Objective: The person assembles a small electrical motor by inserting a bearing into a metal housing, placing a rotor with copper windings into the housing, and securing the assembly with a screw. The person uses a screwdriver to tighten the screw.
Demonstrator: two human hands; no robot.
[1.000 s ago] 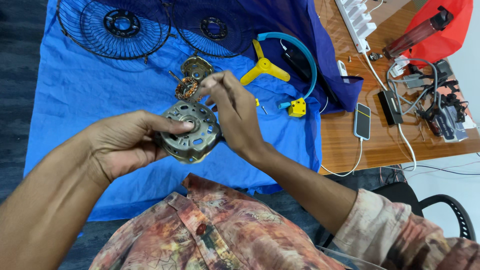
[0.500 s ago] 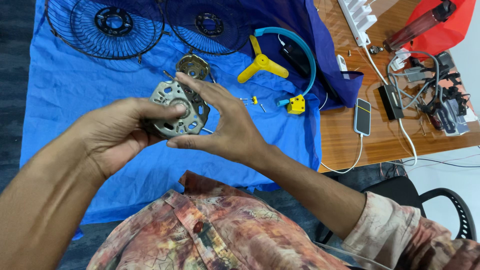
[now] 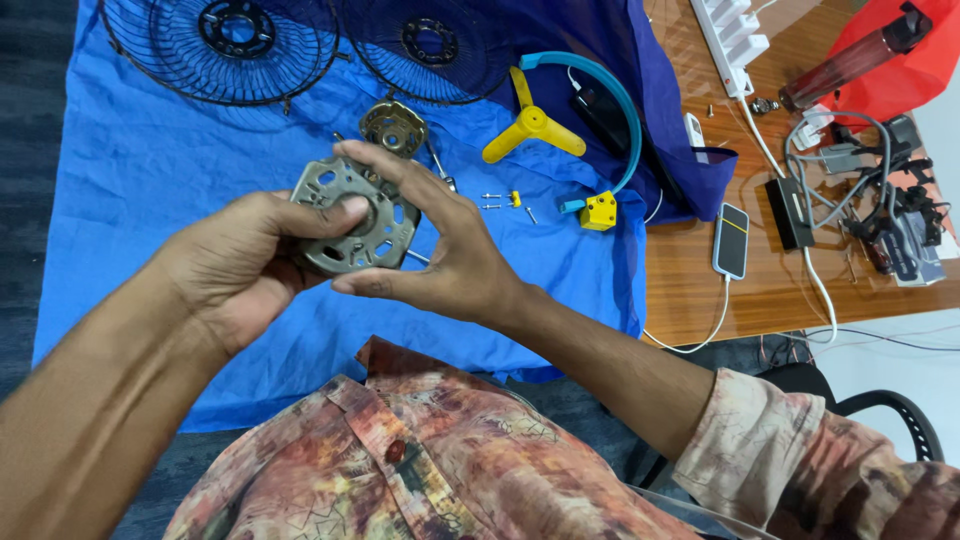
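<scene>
A blue cloth (image 3: 150,180) covered most of the work surface, with a bare wooden table (image 3: 690,290) showing past its right edge. Above the cloth's middle, the person held a round metal motor housing (image 3: 345,215) in the air, its flat perforated face turned up toward the camera. The left hand (image 3: 235,265) cupped it from below and from the left, thumb pressed onto the centre of the plate. The right hand (image 3: 440,250) had its fingers spread around the right rim, the fingertips resting on the top edge and the thumb under the lower edge.

The housing looked like stiff cast metal, probably heavy for its size and not fragile; its rim and the cut-outs in the face seemed the surest places to grip, as the smooth plate could slip.

Near the cloth's far edge lay two black wire fan guards (image 3: 230,45), and just beyond the hands a second metal end cap (image 3: 393,128). Toward the right edge sat a yellow three-armed hub (image 3: 530,130), a blue curved band (image 3: 610,100) and some small loose screws (image 3: 500,200). On the table lay a phone (image 3: 731,240) on its cable.
</scene>
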